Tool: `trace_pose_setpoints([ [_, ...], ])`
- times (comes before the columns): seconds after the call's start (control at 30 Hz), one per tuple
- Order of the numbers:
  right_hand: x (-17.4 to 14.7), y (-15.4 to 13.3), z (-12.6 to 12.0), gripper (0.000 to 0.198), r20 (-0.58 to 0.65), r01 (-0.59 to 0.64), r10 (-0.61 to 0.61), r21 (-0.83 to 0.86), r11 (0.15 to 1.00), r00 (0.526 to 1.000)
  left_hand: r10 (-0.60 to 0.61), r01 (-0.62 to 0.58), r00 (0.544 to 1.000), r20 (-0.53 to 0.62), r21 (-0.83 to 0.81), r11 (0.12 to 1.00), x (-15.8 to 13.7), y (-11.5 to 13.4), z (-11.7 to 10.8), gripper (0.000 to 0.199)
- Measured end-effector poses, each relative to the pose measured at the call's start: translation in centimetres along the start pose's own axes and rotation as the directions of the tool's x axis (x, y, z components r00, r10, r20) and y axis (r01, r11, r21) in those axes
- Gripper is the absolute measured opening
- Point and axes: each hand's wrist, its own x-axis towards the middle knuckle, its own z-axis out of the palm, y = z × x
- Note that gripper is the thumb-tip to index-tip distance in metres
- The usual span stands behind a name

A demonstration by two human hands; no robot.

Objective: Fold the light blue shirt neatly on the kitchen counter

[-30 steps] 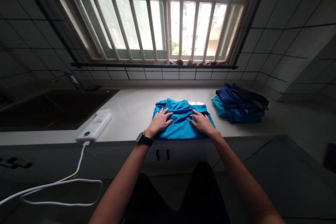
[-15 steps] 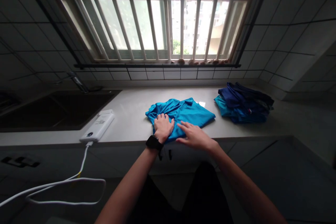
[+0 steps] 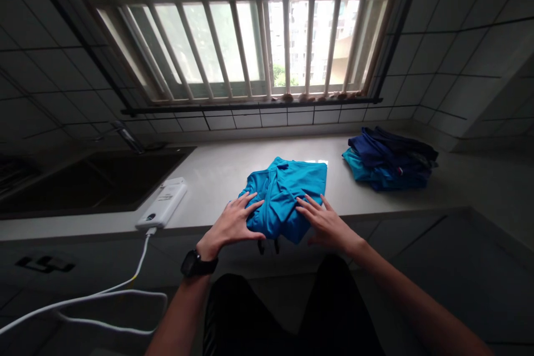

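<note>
A bright blue garment (image 3: 287,189), folded into a loose, wrinkled bundle, lies at the front of the counter, with one corner hanging over the edge. My left hand (image 3: 237,219), a black watch on its wrist, rests at the garment's left side with fingers spread on the cloth. On the right front part of the cloth lies my right hand (image 3: 323,222), fingers apart and stretched out. Neither hand grips the fabric. Which kind of garment it is I cannot tell.
A pile of dark blue and teal clothes (image 3: 387,161) sits at the right on the pale counter (image 3: 212,178). To the left are a white power bank (image 3: 162,203) with a white cable (image 3: 144,258) and a dark sink (image 3: 95,178). A barred window (image 3: 250,28) is behind.
The blue garment has turned and become more compact, its right point no longer sticking out. My left hand has moved left to its side; my right hand has shifted slightly right onto the cloth.
</note>
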Motion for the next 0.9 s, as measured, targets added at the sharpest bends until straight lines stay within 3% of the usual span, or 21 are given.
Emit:
trace_pose_setpoints([
  [0.07,-0.1,-1.2,1.8,0.085,-0.091,0.045,-0.053,-0.082,0.996,0.994,0.046,-0.046,0.999,-0.010,0.037,0.998,-0.8,-0.1,0.8,0.116],
  [0.13,0.0,-2.0,3.6,0.074,-0.186,0.058,-0.085,-0.144,0.988,0.979,0.074,-0.069,0.996,-0.058,0.082,0.994,-1.2,0.0,1.2,0.115],
  [0.27,0.3,-1.8,5.2,0.051,-0.354,0.108,-0.144,-0.120,0.987,0.924,0.126,-0.101,0.975,-0.186,0.138,0.985,-1.8,0.3,1.3,0.069],
  [0.37,0.4,-1.3,3.5,0.044,-0.415,0.153,-0.128,0.029,0.988,0.901,0.155,-0.143,0.963,-0.219,0.067,0.987,-2.2,0.4,-0.2,0.049],
  [0.43,0.9,-0.9,1.0,0.041,-0.387,0.130,-0.038,0.213,0.968,0.921,0.104,-0.120,0.971,-0.214,-0.063,0.991,-1.9,0.4,-2.5,0.040],
  [0.53,3.1,0.8,-3.6,0.037,-0.279,-0.002,0.159,0.489,0.872,0.947,-0.063,0.017,0.984,-0.167,-0.265,0.964,0.4,0.6,-7.1,0.030],
  [0.6,5.5,2.7,-6.0,0.029,-0.243,-0.145,0.331,0.565,0.813,0.912,-0.189,0.139,0.971,-0.146,-0.300,0.944,3.1,0.7,-9.8,0.025],
  [0.67,8.1,4.5,-7.4,0.029,-0.270,-0.310,0.519,0.554,0.773,0.811,-0.296,0.240,0.933,-0.205,-0.259,0.935,6.2,0.9,-11.2,0.031],
  [0.73,10.1,5.8,-7.7,0.039,-0.304,-0.439,0.623,0.495,0.750,0.720,-0.364,0.327,0.878,-0.310,-0.166,0.930,8.9,1.1,-11.0,0.044],
  [0.77,10.6,6.1,-7.5,0.043,-0.308,-0.474,0.637,0.462,0.750,0.707,-0.354,0.330,0.876,-0.328,-0.127,0.935,9.9,1.3,-10.3,0.048],
  [0.83,10.8,5.9,-6.7,0.046,-0.262,-0.488,0.607,0.400,0.776,0.750,-0.252,0.236,0.932,-0.259,-0.090,0.968,11.1,1.5,-8.1,0.056],
  [0.9,10.0,5.1,-5.7,0.044,-0.146,-0.501,0.566,0.323,0.802,0.811,-0.138,0.128,0.985,-0.105,-0.104,0.986,11.4,1.7,-5.4,0.064],
])
